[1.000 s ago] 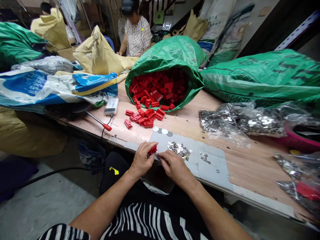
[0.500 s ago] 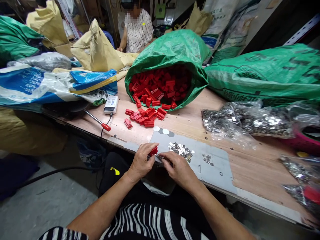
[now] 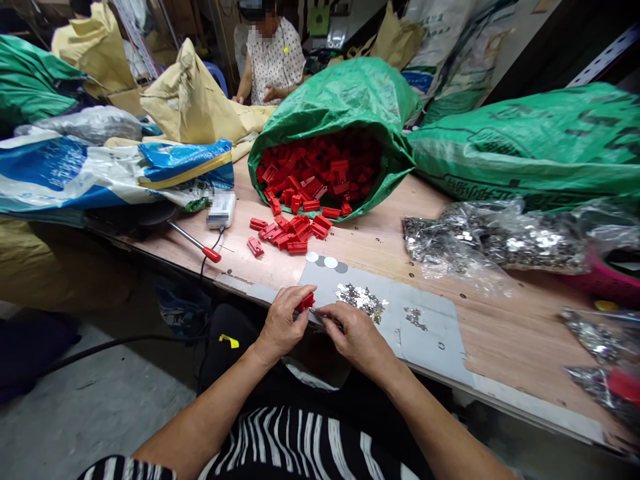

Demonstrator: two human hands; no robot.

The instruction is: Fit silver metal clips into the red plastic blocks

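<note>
Above the table's front edge, my left hand point(image 3: 284, 325) pinches a red plastic piece point(image 3: 306, 302) between thumb and fingers. Close on its right, my right hand point(image 3: 353, 331) is closed on a thin metal tool point(image 3: 319, 313), whose tip meets the red piece; most of the tool is hidden in the fingers. Just beyond my right hand, a pile of small shiny metal parts point(image 3: 361, 298) lies on a grey mat point(image 3: 425, 343). Farther back, loose red pieces point(image 3: 297, 230) lie before an open green sack point(image 3: 345, 90) full of more of them.
Clear bags of metal parts point(image 3: 530, 240) lie at the right, before another green sack point(image 3: 540, 143). A red-handled tool point(image 3: 211, 254) and a white device point(image 3: 221, 209) with a cable sit at the left. Across the table is a person in a dotted top point(image 3: 275, 60).
The hand of the person across the table has come into view at their front. My hands hold almost the same pose; the whole view has shifted very slightly.
</note>
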